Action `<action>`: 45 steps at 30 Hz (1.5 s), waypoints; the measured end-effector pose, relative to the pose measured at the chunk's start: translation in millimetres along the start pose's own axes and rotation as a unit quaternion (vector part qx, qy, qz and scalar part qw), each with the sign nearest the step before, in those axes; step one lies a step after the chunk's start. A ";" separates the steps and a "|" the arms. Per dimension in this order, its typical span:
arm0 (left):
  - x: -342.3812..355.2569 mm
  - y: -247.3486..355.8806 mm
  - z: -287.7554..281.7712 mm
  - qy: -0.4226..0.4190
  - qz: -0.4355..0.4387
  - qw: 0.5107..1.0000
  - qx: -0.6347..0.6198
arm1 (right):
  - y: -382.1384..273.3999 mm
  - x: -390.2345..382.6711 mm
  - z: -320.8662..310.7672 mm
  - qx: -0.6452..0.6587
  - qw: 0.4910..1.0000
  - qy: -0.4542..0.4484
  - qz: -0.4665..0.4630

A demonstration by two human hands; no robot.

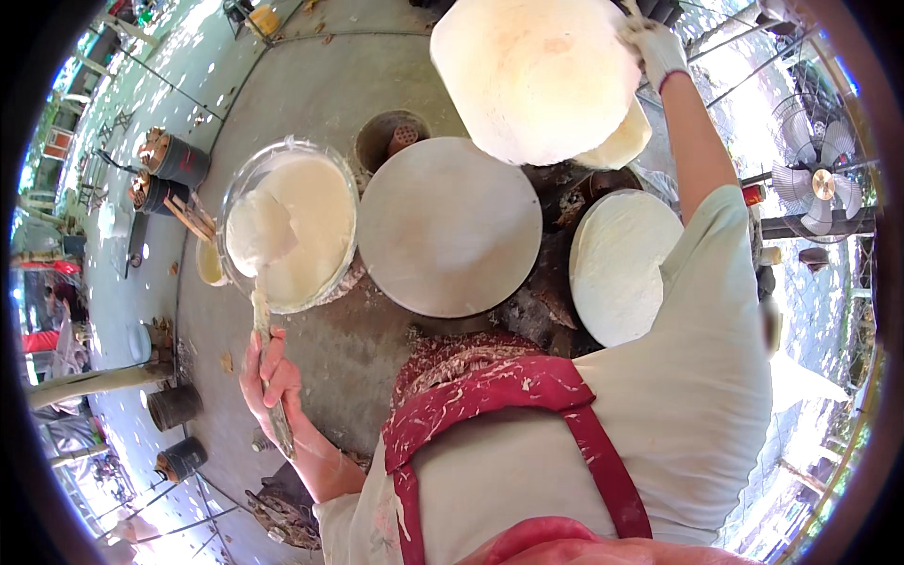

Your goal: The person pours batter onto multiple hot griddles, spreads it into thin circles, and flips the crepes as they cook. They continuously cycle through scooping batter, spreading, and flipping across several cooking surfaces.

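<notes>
The basin's [353, 202] rim stands just beside the left edge of the grey disc [447, 226]; left of the basin, floor [212, 325] stretches toward the pots [186, 162]. The pale sheet [541, 80] overlaps the disc's upper right edge in view, and the white round [617, 268] lies farther right. The left hand [287, 381] curls round the ladle's [259, 231] handle, the bowl showing against the batter [315, 217]. The gloved right hand [659, 49] meets the sheet's right edge, fingers bent; whether it grips, I cannot tell.
</notes>
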State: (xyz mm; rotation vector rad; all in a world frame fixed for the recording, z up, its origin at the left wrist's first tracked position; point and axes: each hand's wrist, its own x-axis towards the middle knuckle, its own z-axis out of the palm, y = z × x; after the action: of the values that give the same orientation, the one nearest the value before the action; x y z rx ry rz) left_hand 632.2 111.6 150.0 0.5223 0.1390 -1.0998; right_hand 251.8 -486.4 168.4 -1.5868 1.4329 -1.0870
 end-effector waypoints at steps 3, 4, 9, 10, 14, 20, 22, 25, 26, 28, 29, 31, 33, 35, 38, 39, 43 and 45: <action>10.8 -44.4 18.1 0.026 -0.014 1.000 -0.007 | 127.3 37.1 -66.6 0.069 0.992 0.087 0.053; 8.9 -59.9 21.8 0.037 -0.007 0.999 -0.010 | 149.9 25.3 -68.7 0.136 0.987 0.066 0.057; 18.7 -122.1 51.7 0.043 -0.057 0.993 0.097 | 306.8 1.6 -77.5 0.168 0.950 0.187 0.188; 20.6 -127.1 55.4 0.051 -0.054 0.988 0.131 | 323.2 -7.3 -69.8 0.180 0.938 0.204 0.215; 24.1 -163.7 85.5 0.059 -0.059 0.965 0.248 | 343.7 1.1 -70.2 0.202 0.917 0.221 0.264; 29.6 -185.5 102.1 0.053 -0.084 0.917 0.387 | 340.1 16.8 -83.3 0.063 0.961 0.165 0.215; 31.3 -204.3 124.5 0.074 -0.068 0.853 0.513 | 368.8 19.9 -103.7 -0.126 0.962 0.174 0.166; 22.4 -223.6 120.5 0.070 -0.035 0.752 0.655 | 305.0 -37.0 -102.4 -0.122 0.965 0.181 0.143; 29.1 -228.2 112.6 0.045 -0.022 0.721 0.691 | 262.7 -62.9 -104.5 -0.094 0.970 0.177 0.136; 51.2 -236.3 97.6 0.039 -0.069 0.662 0.745 | 234.4 -115.0 -103.6 -0.041 0.981 0.134 0.135; 73.1 -240.9 69.2 -0.035 0.012 0.571 0.820 | 235.4 -136.3 -100.5 -0.012 0.986 0.093 0.137; 123.2 -253.5 9.7 -0.115 0.077 0.420 0.897 | 227.0 -193.8 -82.4 0.062 0.988 0.018 0.139; 154.8 -262.5 -22.4 -0.120 0.047 0.337 0.933 | 197.7 -262.4 -60.7 0.122 0.960 -0.073 0.239; 175.1 -264.0 -35.6 -0.122 0.035 0.273 0.953 | 182.1 -324.4 -41.9 0.046 0.971 -0.152 0.180; 191.7 -253.0 -39.6 -0.132 0.085 0.280 0.947 | 204.3 -411.1 25.6 0.003 0.987 -0.097 0.127; 195.3 -243.2 -42.9 -0.142 0.115 0.296 0.937 | 201.4 -433.4 45.2 0.006 0.986 -0.066 0.152; 206.6 -194.6 -28.0 -0.155 0.280 0.372 0.871 | 219.9 -474.1 108.6 -0.054 0.975 -0.033 0.212; 201.3 -173.6 -17.1 -0.158 0.359 0.434 0.811 | 231.2 -481.2 132.7 0.006 0.969 -0.006 0.248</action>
State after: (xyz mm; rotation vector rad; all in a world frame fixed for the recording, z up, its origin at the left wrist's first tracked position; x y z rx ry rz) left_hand 574.9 -104.2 4.8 1.8406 -1.5724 -0.0573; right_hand 275.4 -38.6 -150.2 -1.1288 1.6891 -0.7830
